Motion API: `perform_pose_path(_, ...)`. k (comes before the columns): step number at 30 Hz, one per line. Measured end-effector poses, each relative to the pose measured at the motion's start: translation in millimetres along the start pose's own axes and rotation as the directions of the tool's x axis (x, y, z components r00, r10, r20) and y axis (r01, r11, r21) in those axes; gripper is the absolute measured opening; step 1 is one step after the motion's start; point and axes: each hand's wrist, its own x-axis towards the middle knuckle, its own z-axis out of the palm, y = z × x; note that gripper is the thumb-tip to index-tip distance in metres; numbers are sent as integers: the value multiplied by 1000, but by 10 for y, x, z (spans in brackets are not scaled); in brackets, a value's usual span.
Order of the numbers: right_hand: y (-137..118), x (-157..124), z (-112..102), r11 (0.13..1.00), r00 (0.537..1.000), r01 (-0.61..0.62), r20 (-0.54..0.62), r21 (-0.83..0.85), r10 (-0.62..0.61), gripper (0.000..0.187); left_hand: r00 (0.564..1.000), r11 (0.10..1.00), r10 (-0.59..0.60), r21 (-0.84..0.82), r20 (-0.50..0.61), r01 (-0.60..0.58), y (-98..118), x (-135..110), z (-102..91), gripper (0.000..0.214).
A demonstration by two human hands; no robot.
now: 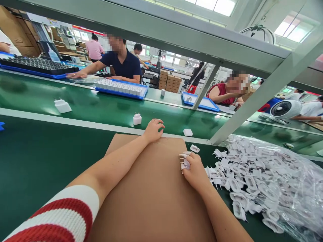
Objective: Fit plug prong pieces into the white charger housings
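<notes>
My left hand [153, 130] reaches over the far edge of a brown cardboard piece [153, 188], its fingers curved and apart with nothing seen between them. Just beyond it, a white charger [137, 119] stands on the green conveyor belt with its two pins up. My right hand [196, 169], with white covers on its fingertips, grips a small white plug part [186, 164] whose pins point left. Another white plug part [194, 148] lies a little past that hand. A plain white block [188, 132] rests on the belt's near edge.
A big heap of white plug parts [242, 181] spills from a clear plastic bag [305, 188] at right. Another charger [62, 105] sits on the belt at left. A slanted metal post [252, 97] crosses the right side. Co-workers sit opposite, beside blue trays [145, 91].
</notes>
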Motion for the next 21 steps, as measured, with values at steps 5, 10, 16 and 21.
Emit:
perform_pose_path(5,-59,53,-51,994,993,67,-102,88,-58,51,1000,1000,6,-15,7,-6,4,63,-4,22)
perform_pose_path(10,-142,90,-20,960,975,142,-203,243,-93,41,999,1000,21,-24,24,-21,-6,139,-16,25)
perform_pose_path(16,-251,102,51,969,986,118,87,218,-140,34,998,997,58,52,29,-59,-71,177,-2,34)
perform_pose_path(21,-266,162,-28,984,964,174,208,-28,-165,32,982,971,-81,237,169,39,66,372,100,62)
